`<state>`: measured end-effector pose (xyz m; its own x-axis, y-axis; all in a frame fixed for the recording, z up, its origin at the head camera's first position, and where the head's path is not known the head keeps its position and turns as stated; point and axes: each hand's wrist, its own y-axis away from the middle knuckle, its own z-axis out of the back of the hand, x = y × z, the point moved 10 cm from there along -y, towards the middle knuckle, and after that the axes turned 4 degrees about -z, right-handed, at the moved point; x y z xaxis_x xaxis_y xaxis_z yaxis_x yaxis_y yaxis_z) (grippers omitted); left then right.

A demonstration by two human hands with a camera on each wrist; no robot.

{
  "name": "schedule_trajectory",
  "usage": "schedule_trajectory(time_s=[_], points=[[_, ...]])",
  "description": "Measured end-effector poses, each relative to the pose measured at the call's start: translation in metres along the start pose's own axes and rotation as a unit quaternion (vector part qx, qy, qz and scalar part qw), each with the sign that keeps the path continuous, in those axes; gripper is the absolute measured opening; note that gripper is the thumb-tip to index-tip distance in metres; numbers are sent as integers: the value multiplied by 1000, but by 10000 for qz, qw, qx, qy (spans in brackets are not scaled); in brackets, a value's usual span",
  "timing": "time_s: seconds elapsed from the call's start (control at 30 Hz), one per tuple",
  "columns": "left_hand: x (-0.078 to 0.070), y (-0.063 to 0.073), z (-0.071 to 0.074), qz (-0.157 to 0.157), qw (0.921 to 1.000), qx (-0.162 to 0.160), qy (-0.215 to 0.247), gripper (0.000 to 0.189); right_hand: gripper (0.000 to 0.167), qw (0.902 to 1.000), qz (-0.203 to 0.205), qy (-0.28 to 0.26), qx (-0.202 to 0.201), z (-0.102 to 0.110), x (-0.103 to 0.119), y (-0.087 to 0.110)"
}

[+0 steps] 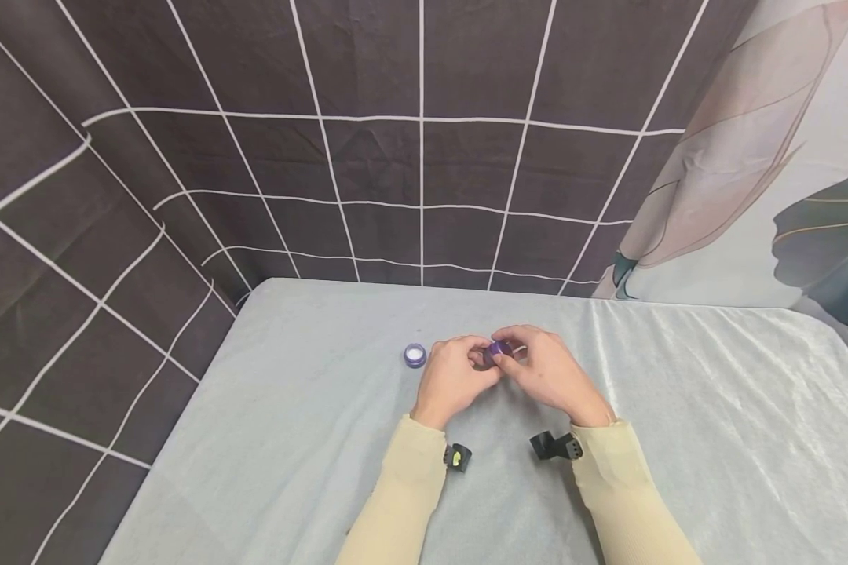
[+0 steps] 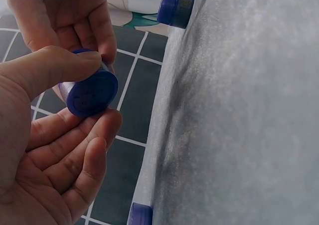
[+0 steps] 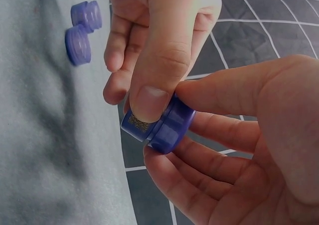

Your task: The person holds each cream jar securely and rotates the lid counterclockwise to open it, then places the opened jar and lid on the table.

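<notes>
Both hands meet over the table around a small purple-blue jar (image 1: 498, 351) with a wider lid (image 3: 173, 127). My left hand (image 1: 459, 373) holds the jar body, its thumb lying across the gold label in the right wrist view. From the other side, my right hand (image 1: 546, 370) pinches the lid between thumb and fingers. The jar's flat bottom faces the camera in the left wrist view, partly covered by the left thumb. Left of the hands, an open jar (image 3: 86, 15) and a loose lid (image 3: 78, 45) sit close together.
A pale velvety cloth (image 1: 275, 439) covers the table. Another capped jar (image 2: 176, 7) stands on it, and a purple piece (image 2: 141, 214) is cut off by the left wrist view's lower edge. Behind hangs a dark curtain (image 1: 367, 157) with white grid lines.
</notes>
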<state>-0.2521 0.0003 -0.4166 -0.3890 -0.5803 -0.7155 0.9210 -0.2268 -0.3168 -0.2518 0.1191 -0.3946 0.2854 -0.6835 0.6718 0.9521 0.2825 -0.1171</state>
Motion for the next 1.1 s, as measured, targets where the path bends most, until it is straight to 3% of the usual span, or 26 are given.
schedule_trajectory(time_s=[1.1], points=[[0,1,-1,12,10000,38,-34,30,28,9995,322,-6,17,2,6,1]])
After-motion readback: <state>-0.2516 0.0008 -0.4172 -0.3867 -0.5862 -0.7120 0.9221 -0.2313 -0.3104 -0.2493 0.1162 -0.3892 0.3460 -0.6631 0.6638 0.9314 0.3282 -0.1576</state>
